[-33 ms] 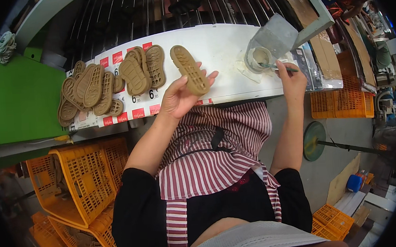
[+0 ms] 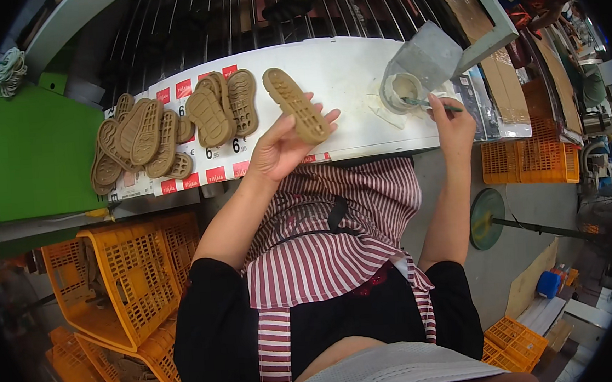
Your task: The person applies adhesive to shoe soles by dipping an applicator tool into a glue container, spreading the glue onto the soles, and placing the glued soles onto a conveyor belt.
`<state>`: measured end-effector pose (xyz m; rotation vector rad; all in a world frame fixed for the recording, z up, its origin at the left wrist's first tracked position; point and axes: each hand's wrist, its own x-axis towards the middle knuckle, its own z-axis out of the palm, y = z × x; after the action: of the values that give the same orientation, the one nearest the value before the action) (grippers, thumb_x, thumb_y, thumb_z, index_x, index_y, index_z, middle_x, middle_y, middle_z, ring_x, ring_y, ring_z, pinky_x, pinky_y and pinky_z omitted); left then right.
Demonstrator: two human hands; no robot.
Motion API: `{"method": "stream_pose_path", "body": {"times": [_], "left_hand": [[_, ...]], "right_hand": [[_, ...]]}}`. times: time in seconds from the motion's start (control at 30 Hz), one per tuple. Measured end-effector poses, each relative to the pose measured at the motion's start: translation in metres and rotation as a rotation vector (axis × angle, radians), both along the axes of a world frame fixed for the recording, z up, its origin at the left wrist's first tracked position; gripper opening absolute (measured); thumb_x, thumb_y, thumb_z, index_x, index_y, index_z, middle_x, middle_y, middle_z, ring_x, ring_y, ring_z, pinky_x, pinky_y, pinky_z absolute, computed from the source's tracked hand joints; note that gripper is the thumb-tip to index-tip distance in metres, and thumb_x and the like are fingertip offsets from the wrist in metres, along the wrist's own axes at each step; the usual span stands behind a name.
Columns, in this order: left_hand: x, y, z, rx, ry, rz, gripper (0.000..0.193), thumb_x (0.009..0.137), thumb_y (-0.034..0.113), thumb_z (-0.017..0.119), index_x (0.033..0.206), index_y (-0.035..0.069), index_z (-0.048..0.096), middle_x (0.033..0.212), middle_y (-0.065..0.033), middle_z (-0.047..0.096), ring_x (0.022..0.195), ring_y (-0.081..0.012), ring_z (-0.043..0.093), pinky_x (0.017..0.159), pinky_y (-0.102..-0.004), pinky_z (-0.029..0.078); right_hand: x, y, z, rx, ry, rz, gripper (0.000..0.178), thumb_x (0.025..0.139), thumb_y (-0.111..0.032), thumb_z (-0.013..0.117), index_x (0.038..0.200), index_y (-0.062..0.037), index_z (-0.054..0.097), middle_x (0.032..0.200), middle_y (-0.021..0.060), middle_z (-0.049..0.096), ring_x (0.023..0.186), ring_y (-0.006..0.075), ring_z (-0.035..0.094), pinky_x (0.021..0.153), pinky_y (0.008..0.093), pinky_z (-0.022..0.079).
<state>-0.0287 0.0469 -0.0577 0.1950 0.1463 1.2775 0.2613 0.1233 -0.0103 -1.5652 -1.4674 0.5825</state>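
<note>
My left hand (image 2: pixel 275 150) grips a tan shoe sole (image 2: pixel 296 105) by its near end, its recessed, gridded face turned up. In my right hand (image 2: pixel 453 125) is the green handle of a thin brush (image 2: pixel 420 102). The brush's far end dips into a pale round pot (image 2: pixel 404 87) whose rim is coated with whitish residue. To the left, several more tan soles (image 2: pixel 209 118) lie in overlapping piles on the white board (image 2: pixel 340 75). The brush tip is hidden inside the pot.
A grey open-ended box (image 2: pixel 430 54) stands behind the pot. Beyond the board run metal rollers (image 2: pixel 223 19). A green panel (image 2: pixel 33 146) borders the left side. Orange crates (image 2: pixel 141 273) stand below at left, with another orange crate (image 2: pixel 531 157) at right.
The sole in my left hand has tipped slightly and its near end has shifted a little to the right. My right hand stays at the pot with the brush.
</note>
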Motion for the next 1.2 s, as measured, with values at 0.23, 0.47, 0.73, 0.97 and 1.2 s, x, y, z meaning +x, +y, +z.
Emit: {"method": "stream_pose_path", "body": {"times": [0.23, 0.47, 0.73, 0.97, 1.2], "left_hand": [[-0.002, 0.020, 0.023, 0.265, 0.632, 0.213, 0.058, 0.079, -0.004, 0.061, 0.129, 0.003, 0.032, 0.135, -0.0204, 0.040, 0.125, -0.0271, 0.041, 0.107, -0.0398, 0.032], [0.026, 0.025, 0.020, 0.446, 1.067, 0.516, 0.074, 0.077, -0.002, 0.067, 0.136, 0.001, 0.021, 0.137, -0.0164, 0.040, 0.121, -0.0226, 0.046, 0.102, -0.0341, 0.039], [0.059, 0.029, 0.019, 0.630, 1.539, 0.830, 0.081, 0.077, 0.006, 0.069, 0.139, 0.001, 0.018, 0.133, -0.0140, 0.044, 0.118, -0.0211, 0.049, 0.106, -0.0367, 0.032], [0.065, 0.022, 0.024, 0.830, 1.896, 0.922, 0.054, 0.075, 0.012, 0.070, 0.124, 0.002, 0.049, 0.127, -0.0140, 0.050, 0.120, -0.0220, 0.047, 0.111, -0.0438, 0.018], [0.074, 0.026, 0.002, 0.726, 1.725, 1.006, 0.045, 0.076, 0.016, 0.068, 0.117, 0.005, 0.055, 0.122, -0.0152, 0.054, 0.120, -0.0241, 0.047, 0.111, -0.0460, 0.014]], "right_hand": [[-0.002, -0.011, 0.015, 0.012, -0.053, -0.008, 0.030, 0.081, -0.024, 0.070, 0.083, 0.0054, 0.065, 0.068, 0.0058, 0.064, 0.062, 0.0073, 0.055, 0.059, 0.0212, 0.044], [-0.008, -0.042, 0.026, 0.111, 0.224, 0.057, 0.018, 0.082, -0.011, 0.068, 0.088, 0.0049, 0.064, 0.082, 0.0082, 0.065, 0.072, 0.0100, 0.058, 0.066, 0.0230, 0.047], [-0.053, -0.058, 0.026, 0.545, 0.258, 0.311, 0.017, 0.075, -0.004, 0.072, 0.089, 0.0021, 0.064, 0.093, 0.0140, 0.065, 0.089, 0.0227, 0.061, 0.081, 0.0302, 0.047], [-0.058, -0.058, 0.018, 0.563, 0.200, 0.293, 0.019, 0.073, -0.004, 0.074, 0.090, 0.0011, 0.065, 0.091, 0.0141, 0.065, 0.086, 0.0227, 0.062, 0.077, 0.0300, 0.049], [-0.076, -0.070, 0.013, 0.557, 0.131, 0.352, 0.022, 0.071, -0.004, 0.075, 0.090, 0.0001, 0.065, 0.090, 0.0147, 0.065, 0.081, 0.0221, 0.064, 0.069, 0.0275, 0.051]]}}
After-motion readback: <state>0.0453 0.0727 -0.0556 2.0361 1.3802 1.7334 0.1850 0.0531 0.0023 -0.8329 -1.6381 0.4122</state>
